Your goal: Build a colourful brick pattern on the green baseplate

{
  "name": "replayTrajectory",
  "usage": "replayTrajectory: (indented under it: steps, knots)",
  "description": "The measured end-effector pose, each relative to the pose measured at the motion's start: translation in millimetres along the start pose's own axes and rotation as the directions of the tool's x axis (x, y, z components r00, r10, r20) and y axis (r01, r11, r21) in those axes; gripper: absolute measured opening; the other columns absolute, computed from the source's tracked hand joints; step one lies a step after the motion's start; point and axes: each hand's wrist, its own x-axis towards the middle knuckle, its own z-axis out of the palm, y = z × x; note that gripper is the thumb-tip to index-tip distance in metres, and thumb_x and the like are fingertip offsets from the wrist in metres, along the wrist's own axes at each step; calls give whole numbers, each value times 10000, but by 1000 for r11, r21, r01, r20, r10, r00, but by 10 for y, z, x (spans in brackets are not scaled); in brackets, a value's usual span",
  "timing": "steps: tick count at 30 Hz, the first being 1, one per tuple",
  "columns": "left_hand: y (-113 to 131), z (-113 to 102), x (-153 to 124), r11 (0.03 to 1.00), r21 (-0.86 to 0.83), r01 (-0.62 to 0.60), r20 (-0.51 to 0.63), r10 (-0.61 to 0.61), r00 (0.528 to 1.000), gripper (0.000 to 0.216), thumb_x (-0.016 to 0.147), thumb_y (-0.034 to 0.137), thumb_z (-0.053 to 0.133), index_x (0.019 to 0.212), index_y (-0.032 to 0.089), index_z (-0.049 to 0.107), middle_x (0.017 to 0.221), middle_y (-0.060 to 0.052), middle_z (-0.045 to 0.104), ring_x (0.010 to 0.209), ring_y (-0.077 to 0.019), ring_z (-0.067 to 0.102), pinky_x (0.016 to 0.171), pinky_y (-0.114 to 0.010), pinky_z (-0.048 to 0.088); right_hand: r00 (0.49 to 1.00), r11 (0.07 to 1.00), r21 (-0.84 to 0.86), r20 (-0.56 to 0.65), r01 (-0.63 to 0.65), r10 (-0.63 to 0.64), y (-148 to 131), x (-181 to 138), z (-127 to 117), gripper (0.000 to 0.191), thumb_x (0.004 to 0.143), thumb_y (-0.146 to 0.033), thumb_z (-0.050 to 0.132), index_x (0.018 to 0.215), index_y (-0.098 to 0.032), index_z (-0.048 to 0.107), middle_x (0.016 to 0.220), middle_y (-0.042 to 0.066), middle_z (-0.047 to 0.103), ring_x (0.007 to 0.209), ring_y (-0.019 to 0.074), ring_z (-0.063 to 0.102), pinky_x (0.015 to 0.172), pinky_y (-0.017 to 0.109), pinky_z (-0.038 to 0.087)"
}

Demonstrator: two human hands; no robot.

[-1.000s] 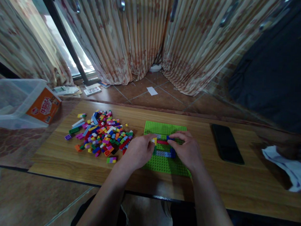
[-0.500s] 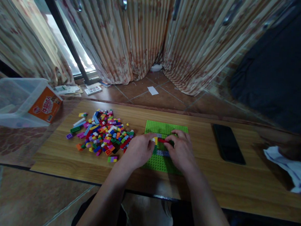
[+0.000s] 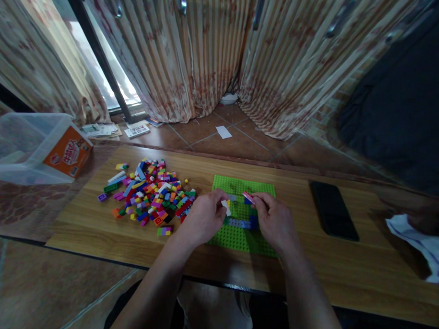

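A green baseplate (image 3: 234, 239) lies between my two hands on the wooden table. Attached to it are a row of grey-blue bricks (image 3: 239, 223) and dark blue bricks (image 3: 253, 222), partly covered by my right hand. Thumb and fingers of my left hand (image 3: 205, 217) pinch a white and yellow brick piece (image 3: 226, 208) over the plate's left side. My right hand (image 3: 275, 218) is closed on the end of a long red brick (image 3: 248, 198), held tilted above the plate. A heap of loose coloured bricks (image 3: 151, 193) spreads to the left of my left hand.
A black phone (image 3: 333, 210) rests on the table (image 3: 290, 282) to the right. Beyond it is a white cloth (image 3: 414, 243) near a dark sleeve-like shape. At the far left stands a clear plastic box (image 3: 32, 170) with an orange label. Curtains (image 3: 208, 63) hang behind the table.
The red brick has come up and tilted in my right hand, which moved slightly right and uncovered dark blue bricks. The white and yellow piece has tilted in my left hand.
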Motion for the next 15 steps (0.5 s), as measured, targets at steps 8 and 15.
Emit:
replayTrajectory:
  steps: [8,15]
  knots:
    - [17,128,24,998,11,-59,-57,60,997,154,821,71,523,842,178,632,817,-13,667,754,-138,620,703,-239,450,995,994,101,-79,-48,56,17,8,-31,337,896,-358,452,1052,-186,697,902,93,759,845,249,693,762,373,494]
    - [39,194,40,974,229,4,-136,28,990,158,821,124,565,858,201,698,914,-44,679,887,-187,630,816,-291,477,994,994,104,-101,-22,33,54,3,-27,304,878,-333,483,1038,-200,706,992,90,754,872,244,689,798,385,502]
